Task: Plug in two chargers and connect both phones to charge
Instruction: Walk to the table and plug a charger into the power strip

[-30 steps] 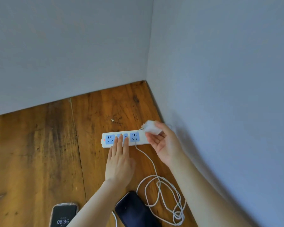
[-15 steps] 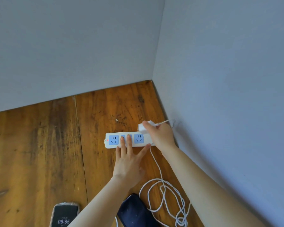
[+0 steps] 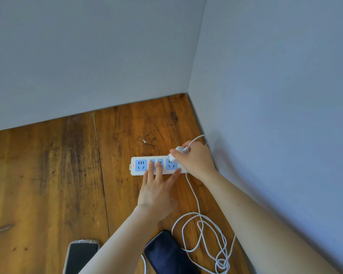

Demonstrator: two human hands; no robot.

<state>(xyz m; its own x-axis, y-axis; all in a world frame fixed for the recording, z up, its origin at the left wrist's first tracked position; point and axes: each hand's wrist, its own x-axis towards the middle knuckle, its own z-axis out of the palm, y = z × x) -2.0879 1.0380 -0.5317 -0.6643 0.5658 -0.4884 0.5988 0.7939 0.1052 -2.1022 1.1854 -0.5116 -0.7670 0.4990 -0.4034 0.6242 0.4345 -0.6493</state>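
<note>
A white power strip [image 3: 141, 172] with blue sockets lies on the wooden floor near the wall corner. My left hand [image 3: 156, 191] rests flat with its fingertips on the strip's middle sockets. My right hand [image 3: 196, 161] grips a white charger [image 3: 175, 153] and holds it at the top edge of the strip's right socket. The charger's white cable [image 3: 196, 204] runs down to a loose coil by the wall. A dark phone [image 3: 166, 252] lies below my left forearm. A second phone [image 3: 80, 256] with a dark screen lies at the bottom left.
Grey walls meet in a corner behind and to the right of the strip. A second white cable [image 3: 145, 264] shows at the bottom edge beside the dark phone. Bare wooden floor [image 3: 48, 175] stretches to the left.
My right hand has brought the charger down from above the strip's right end to the right socket. The left hand has stayed on the strip. The left phone's screen has gone dark.
</note>
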